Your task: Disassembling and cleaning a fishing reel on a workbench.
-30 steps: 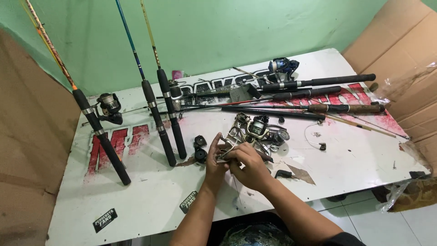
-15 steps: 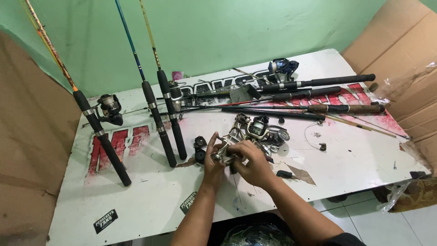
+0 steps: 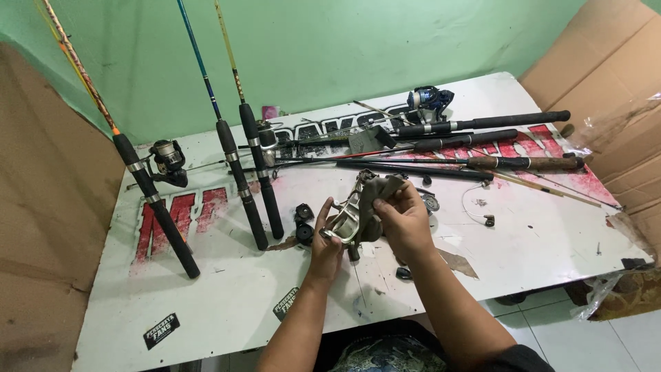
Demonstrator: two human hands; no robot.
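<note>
Over the middle of the white table (image 3: 227,289) I hold a grey metal spinning reel (image 3: 350,219). My left hand (image 3: 325,242) grips it from below, fingers curled round its body and bail. My right hand (image 3: 405,222) presses a brownish-grey cloth (image 3: 381,191) against the top of the reel. Two small black round reel parts (image 3: 303,223) lie on the table just left of my left hand.
Three fishing rods (image 3: 241,182) lean from the table against the green wall at the left, one with a reel (image 3: 167,160). Several more rods (image 3: 475,125) and a blue reel (image 3: 428,100) lie across the back. Cardboard sheets (image 3: 613,89) stand at both sides.
Both hands have lifted the reel off the pile of parts and drawn it nearer to me. The right hand now holds a cloth against it.
</note>
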